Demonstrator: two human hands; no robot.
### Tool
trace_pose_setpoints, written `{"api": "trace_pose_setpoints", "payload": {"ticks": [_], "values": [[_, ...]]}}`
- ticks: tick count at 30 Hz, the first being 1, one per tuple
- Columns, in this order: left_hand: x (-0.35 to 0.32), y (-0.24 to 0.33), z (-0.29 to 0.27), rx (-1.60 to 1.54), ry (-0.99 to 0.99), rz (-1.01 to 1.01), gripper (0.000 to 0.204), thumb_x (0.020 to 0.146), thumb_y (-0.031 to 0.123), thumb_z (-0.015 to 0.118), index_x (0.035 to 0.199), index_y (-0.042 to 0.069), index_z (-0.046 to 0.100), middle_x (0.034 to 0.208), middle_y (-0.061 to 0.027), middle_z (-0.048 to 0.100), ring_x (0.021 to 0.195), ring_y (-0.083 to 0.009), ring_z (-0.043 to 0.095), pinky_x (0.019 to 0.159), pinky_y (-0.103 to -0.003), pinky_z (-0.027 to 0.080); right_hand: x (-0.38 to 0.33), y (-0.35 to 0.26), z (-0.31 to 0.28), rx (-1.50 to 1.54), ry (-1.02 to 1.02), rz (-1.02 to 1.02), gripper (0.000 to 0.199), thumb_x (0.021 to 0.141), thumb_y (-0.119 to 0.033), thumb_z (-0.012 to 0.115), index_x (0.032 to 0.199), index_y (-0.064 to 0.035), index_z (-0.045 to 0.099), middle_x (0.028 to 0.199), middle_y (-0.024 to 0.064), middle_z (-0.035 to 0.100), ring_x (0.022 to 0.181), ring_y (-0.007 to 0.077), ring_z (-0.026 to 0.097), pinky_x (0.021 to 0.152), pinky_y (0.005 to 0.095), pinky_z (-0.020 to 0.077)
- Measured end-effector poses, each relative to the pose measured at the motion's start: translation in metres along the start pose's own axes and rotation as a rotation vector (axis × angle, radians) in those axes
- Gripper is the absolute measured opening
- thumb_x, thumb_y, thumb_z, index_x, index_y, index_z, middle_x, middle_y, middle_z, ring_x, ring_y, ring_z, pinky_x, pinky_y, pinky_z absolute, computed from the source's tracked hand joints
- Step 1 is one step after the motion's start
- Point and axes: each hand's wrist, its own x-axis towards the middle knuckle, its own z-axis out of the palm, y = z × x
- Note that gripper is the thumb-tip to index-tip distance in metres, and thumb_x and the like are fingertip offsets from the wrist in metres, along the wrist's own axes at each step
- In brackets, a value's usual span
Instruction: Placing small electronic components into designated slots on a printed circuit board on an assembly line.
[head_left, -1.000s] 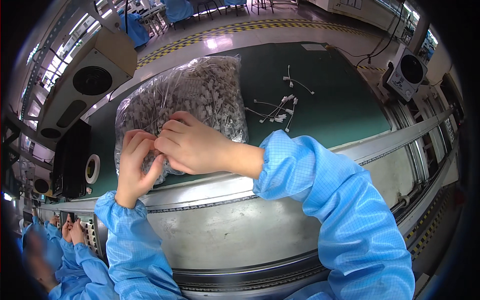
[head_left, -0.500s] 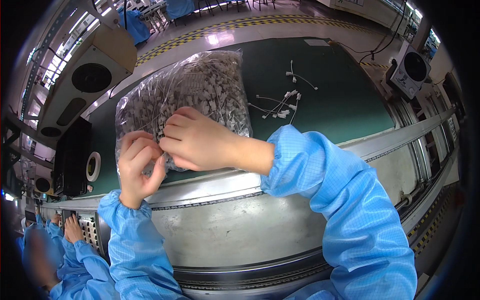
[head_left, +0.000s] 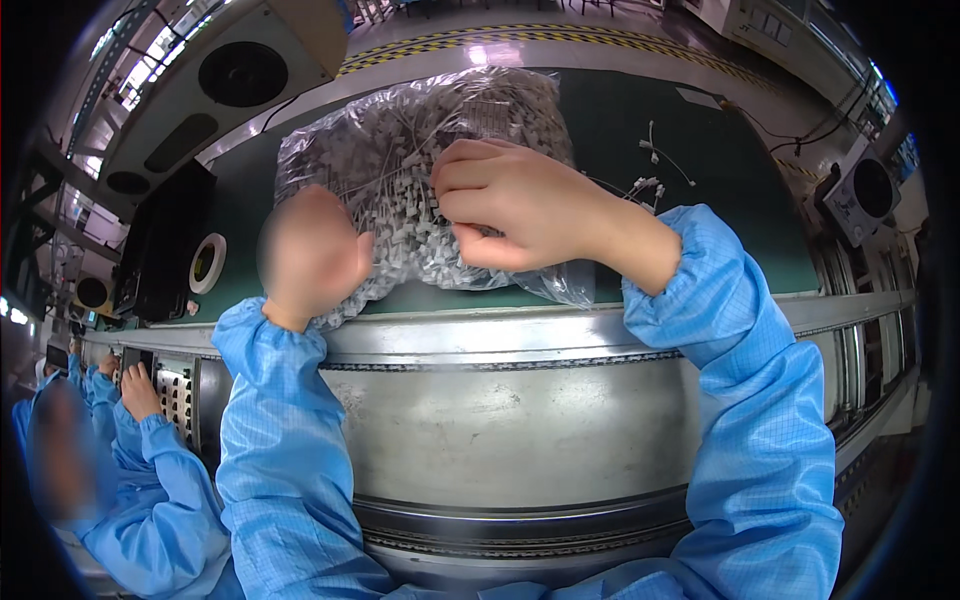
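Over clear, wire-filled plastic bag (head_left: 350,130), bare right hand (head_left: 525,205) curled, bare left hand (head_left: 315,245) blurred at left, can't tell either grip.

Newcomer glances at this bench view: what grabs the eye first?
Most likely the big clear bag packed with white-ended wire leads, mid-picture on the green work surface. Next, the bare hands: the left hand by the bag's near-left part, the right hand over its right part, whatever its fingers may hold hidden. Then the boxy speaker at upper left.
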Motion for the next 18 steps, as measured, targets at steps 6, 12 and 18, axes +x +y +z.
{"api": "trace_pose_setpoints", "payload": {"ticks": [6, 12, 18], "values": [[0.012, 0.003, 0.001, -0.066, -0.174, 0.101, 0.028, 0.073, 0.011, 0.072, 0.056, 0.009, 0.049, 0.059, -0.0055, 0.049, 0.061, -0.0269, 0.053, 0.066, -0.040, 0.043, 0.026, -0.027, 0.027, 0.023, -0.082, -0.082, 0.014, 0.079, -0.017, 0.072, 0.073, -0.0090, 0.062, 0.077, 0.0065, 0.059, 0.083, 0.0267, 0.062, 0.095, 0.0456, 0.0480], [-0.011, -0.011, -0.013, 0.225, -0.222, 0.225, 0.026, 0.072, 0.017, 0.074, 0.057, 0.010, 0.053, 0.061, -0.0028, 0.052, 0.060, -0.0236, 0.054, 0.067, -0.039, 0.046, 0.005, 0.001, 0.015, -0.149, -0.068, -0.222, 0.022, 0.081, -0.020, 0.074, 0.068, -0.0117, 0.058, 0.068, 0.0022, 0.055, 0.073, 0.0231, 0.059, 0.089, 0.0438, 0.0483], [-0.020, -0.032, -0.027, 0.314, -0.250, 0.311, 0.019, 0.077, 0.022, 0.073, 0.070, 0.009, 0.060, 0.079, -0.0056, 0.056, 0.076, -0.0258, 0.060, 0.070, -0.040, 0.050, -0.012, 0.006, -0.014, -0.172, 0.025, -0.206, 0.028, 0.085, -0.013, 0.077, 0.068, -0.0082, 0.055, 0.068, 0.0046, 0.047, 0.068, 0.0245, 0.056, 0.082, 0.0400, 0.0519]]}}
